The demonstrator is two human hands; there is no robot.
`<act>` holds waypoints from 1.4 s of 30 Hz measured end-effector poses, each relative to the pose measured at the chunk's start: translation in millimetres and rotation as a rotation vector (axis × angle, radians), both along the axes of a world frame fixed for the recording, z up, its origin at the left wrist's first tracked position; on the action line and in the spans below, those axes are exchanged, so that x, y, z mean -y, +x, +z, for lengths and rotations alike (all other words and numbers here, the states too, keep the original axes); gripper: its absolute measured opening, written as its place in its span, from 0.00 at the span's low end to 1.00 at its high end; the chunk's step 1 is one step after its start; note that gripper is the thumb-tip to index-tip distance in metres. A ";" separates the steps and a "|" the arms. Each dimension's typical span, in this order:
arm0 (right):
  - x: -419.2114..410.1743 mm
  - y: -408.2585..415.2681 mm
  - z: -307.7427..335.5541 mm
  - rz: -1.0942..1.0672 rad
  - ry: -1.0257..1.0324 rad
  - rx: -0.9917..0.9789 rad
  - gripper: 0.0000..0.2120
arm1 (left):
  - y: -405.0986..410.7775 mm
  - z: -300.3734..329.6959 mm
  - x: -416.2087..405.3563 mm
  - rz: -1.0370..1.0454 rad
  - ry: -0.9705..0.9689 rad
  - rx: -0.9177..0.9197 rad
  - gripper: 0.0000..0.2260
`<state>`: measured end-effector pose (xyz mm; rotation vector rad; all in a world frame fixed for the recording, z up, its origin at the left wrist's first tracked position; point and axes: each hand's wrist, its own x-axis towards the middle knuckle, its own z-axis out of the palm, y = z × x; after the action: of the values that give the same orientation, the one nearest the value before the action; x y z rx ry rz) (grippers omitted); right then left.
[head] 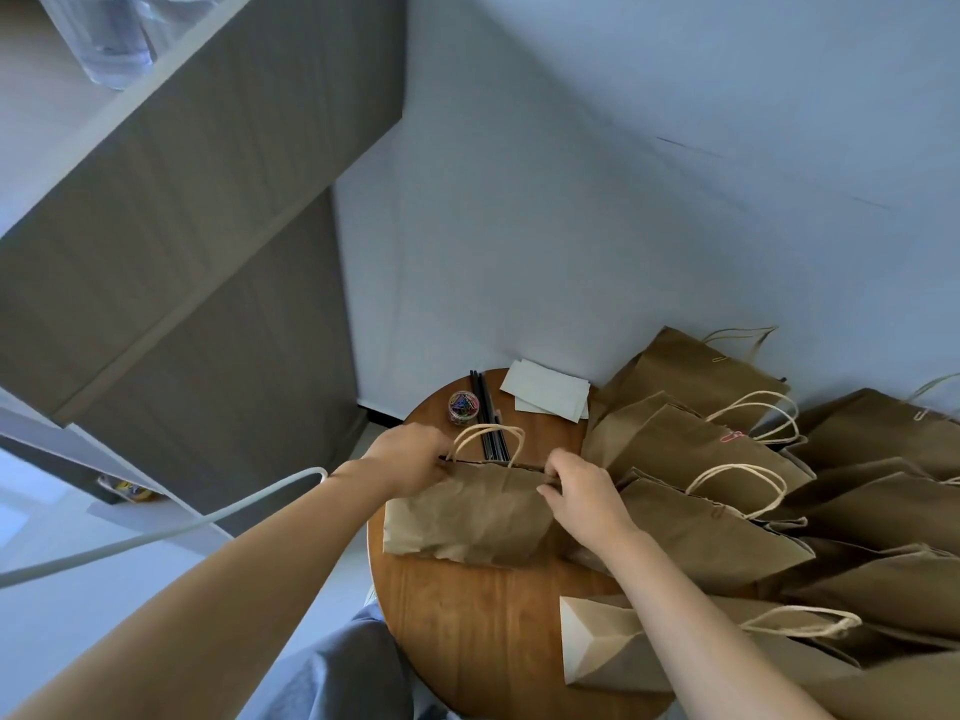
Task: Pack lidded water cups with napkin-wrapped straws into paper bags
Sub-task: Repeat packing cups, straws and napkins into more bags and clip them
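A brown paper bag (470, 517) with twine handles stands on the round wooden table (467, 636). My left hand (408, 457) pinches the left end of its top edge. My right hand (579, 491) pinches the right end of the same edge, which looks pressed together. Black straws (485, 407) lie behind the bag. White napkins (548, 389) sit at the table's far edge. A clear cup (111, 39) stands on the shelf at top left. What the bag contains is hidden.
Several brown paper bags (727, 444) lie piled to the right, some fastened with paper clips. One flat folded bag (623, 646) lies at the table's near right. A small jar of coloured clips (462, 407) stands beside the straws. A grey cabinet (197, 283) rises on the left; a white cable (156, 537) crosses below it.
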<state>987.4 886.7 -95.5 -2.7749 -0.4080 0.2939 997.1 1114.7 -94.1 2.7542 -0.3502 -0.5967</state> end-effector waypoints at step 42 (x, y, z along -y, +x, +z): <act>-110.3 220.6 -193.3 -0.079 -0.097 -0.404 0.12 | 184.5 -138.8 -8.0 0.355 -0.241 -0.438 0.10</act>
<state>1208.0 997.1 -288.8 -2.7191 -0.1866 0.8534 1181.5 1122.8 -232.9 2.2943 0.1553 -0.9576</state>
